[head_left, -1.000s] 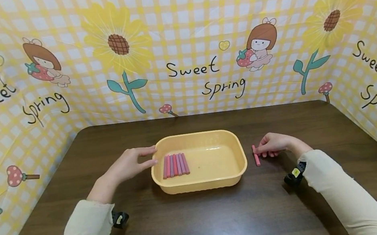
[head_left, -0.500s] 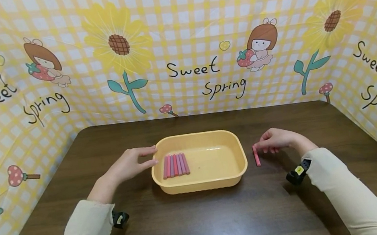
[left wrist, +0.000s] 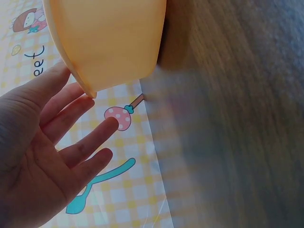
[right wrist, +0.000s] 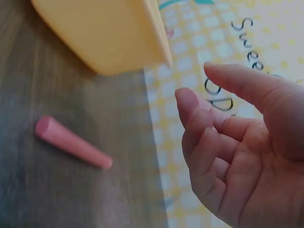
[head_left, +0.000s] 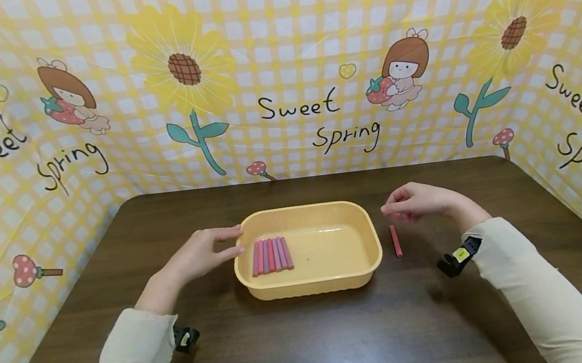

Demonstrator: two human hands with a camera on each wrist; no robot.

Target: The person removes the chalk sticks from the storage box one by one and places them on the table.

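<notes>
My left hand [head_left: 198, 259] touches the left end of the yellow plastic basin [head_left: 315, 286]. In the left wrist view its thumb and index finger rest at the rim [left wrist: 78, 78], the other fingers loosely spread. Several pink and mauve chalk-like sticks [head_left: 271, 256] lie side by side in the basin's left half. My right hand [head_left: 418, 201] hovers to the right of the basin, fingers loosely curled and holding nothing. A single pink chalk-like stick [head_left: 396, 241] lies on the table below its fingertips. In the right wrist view this stick [right wrist: 73, 142] is apart from the hand.
The dark wooden table [head_left: 316, 347] carries the basin near its middle. Behind and on both sides hangs a yellow checked cloth [head_left: 272, 52] with sunflower prints. A black wrist camera [head_left: 459, 257] sits at the right wrist, another [head_left: 185, 338] at the left.
My right hand has let go of the pink stick and risen up and away from it; the stick stays lying on the table. The left hand and the basin have not moved.
</notes>
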